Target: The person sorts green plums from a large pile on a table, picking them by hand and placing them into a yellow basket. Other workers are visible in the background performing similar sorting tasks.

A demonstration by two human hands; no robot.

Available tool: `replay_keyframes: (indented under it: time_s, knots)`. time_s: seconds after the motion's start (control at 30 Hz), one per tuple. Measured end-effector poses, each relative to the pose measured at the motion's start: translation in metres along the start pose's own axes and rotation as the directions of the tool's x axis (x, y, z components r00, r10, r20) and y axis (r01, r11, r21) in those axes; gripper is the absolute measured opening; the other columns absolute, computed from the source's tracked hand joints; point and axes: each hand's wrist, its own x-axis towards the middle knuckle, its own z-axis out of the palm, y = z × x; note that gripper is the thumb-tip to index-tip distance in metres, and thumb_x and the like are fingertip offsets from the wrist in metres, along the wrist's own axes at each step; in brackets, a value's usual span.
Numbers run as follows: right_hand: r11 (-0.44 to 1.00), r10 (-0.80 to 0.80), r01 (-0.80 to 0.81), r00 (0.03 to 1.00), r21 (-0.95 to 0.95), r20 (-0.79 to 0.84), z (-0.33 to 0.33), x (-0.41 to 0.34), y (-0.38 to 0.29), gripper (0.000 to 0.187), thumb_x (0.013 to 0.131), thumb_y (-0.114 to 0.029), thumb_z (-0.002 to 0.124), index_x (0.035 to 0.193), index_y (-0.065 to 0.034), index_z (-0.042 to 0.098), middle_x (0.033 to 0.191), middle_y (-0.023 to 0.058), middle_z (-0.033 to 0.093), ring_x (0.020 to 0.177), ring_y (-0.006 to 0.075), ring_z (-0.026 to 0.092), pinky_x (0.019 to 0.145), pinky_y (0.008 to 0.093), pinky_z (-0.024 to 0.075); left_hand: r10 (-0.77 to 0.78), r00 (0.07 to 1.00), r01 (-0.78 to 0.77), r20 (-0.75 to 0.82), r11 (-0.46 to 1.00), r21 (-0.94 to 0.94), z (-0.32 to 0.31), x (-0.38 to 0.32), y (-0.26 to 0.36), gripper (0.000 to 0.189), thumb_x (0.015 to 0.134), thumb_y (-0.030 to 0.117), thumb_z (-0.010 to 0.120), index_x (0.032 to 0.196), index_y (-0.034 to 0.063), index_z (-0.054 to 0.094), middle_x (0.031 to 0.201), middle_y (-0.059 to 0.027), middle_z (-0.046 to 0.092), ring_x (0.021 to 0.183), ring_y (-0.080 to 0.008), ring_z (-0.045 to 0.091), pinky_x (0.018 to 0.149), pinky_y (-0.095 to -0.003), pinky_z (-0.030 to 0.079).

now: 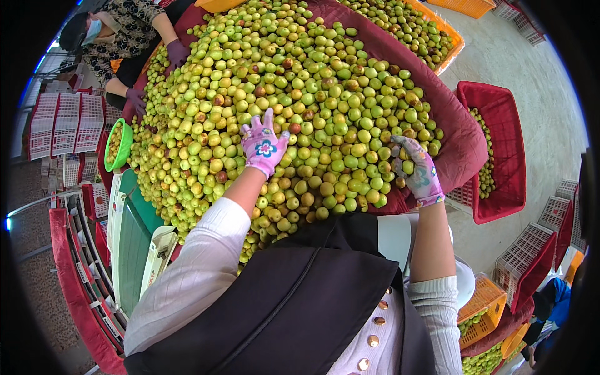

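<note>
A broad heap of small green and yellow-green fruits, probably jujubes, some with brown or red patches, lies on a dark red cloth. My left hand, in a pink glove with a flower print, rests palm down on the heap with its fingers spread. A reddish fruit lies just right of its thumb. My right hand, in a matching glove, is at the heap's right edge with its fingers curled around at least one green fruit.
A co-worker in purple gloves reaches into the heap at upper left, near a green basket. A green conveyor belt is at lower left. A red-lined crate and an orange crate with fruit stand right.
</note>
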Motion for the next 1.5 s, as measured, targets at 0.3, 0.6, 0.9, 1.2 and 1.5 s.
replay_keyframes:
  time_s: [0.3, 0.6, 0.9, 1.2, 1.5]
  knots:
    - [1.000, 0.006, -0.007, 0.999, -0.017, -0.046, 0.002, 0.002, -0.002, 0.029, 0.099, -0.025, 0.054, 0.119, -0.0054, 0.062, 0.092, -0.0013, 0.062, 0.071, 0.0051, 0.056, 0.059, 0.0160, 0.0439, -0.008, 0.994, 0.053, 0.110, 0.909, -0.413, 0.031, 0.040, 0.040, 0.072, 0.088, 0.042, 0.062, 0.150, 0.0218, 0.030, 0.143, -0.0333, 0.039, 0.123, -0.0435, 0.053, 0.101, -0.0465, 0.046]
    - [0.998, -0.001, -0.002, 0.999, -0.058, -0.052, -0.005, 0.004, 0.001, 0.028, 0.099, -0.023, 0.055, 0.119, -0.0047, 0.062, 0.092, -0.0013, 0.062, 0.070, 0.0054, 0.056, 0.059, 0.0161, 0.0436, -0.045, 0.996, 0.084, 0.078, 0.778, -0.623, 0.022, 0.059, 0.095, 0.070, 0.088, 0.043, 0.061, 0.146, 0.0129, 0.036, 0.137, -0.0367, 0.037, 0.118, -0.0461, 0.053, 0.100, -0.0457, 0.045]
    - [0.998, -0.008, 0.002, 0.996, -0.069, -0.093, -0.006, 0.004, 0.003, 0.026, 0.100, -0.018, 0.052, 0.118, -0.0037, 0.063, 0.091, -0.0004, 0.061, 0.070, 0.0055, 0.055, 0.059, 0.0162, 0.0432, 0.300, 0.953, -0.002, -0.041, -0.131, -0.991, 0.025, 0.058, 0.101, 0.072, 0.099, 0.018, 0.053, 0.156, 0.0176, 0.010, 0.156, -0.0220, 0.023, 0.116, -0.0276, 0.058, 0.069, -0.0321, 0.060]
    - [0.979, -0.089, 0.071, 0.992, -0.193, -0.086, -0.009, 0.007, 0.010, 0.025, 0.098, -0.021, 0.053, 0.112, -0.0040, 0.064, 0.092, 0.0005, 0.062, 0.073, 0.0086, 0.058, 0.059, 0.0200, 0.0443, 0.494, 0.869, -0.496, -0.034, 0.866, -0.069, 0.039, -0.002, 0.068, 0.045, 0.091, 0.028, 0.061, 0.133, 0.0172, 0.049, 0.129, -0.0103, 0.055, 0.122, -0.0250, 0.053, 0.103, -0.0437, 0.038]
    - [0.985, 0.005, -0.014, 0.999, -0.174, -0.052, -0.002, 0.002, 0.008, 0.024, 0.098, -0.025, 0.055, 0.109, -0.0052, 0.064, 0.093, 0.0027, 0.066, 0.078, 0.0117, 0.063, 0.061, 0.0233, 0.0480, 0.540, 0.838, -0.543, -0.080, 0.839, -0.027, 0.034, -0.005, 0.081, 0.038, 0.088, 0.033, 0.063, 0.122, 0.0165, 0.056, 0.113, -0.0085, 0.060, 0.109, -0.0252, 0.059, 0.097, -0.0431, 0.041]
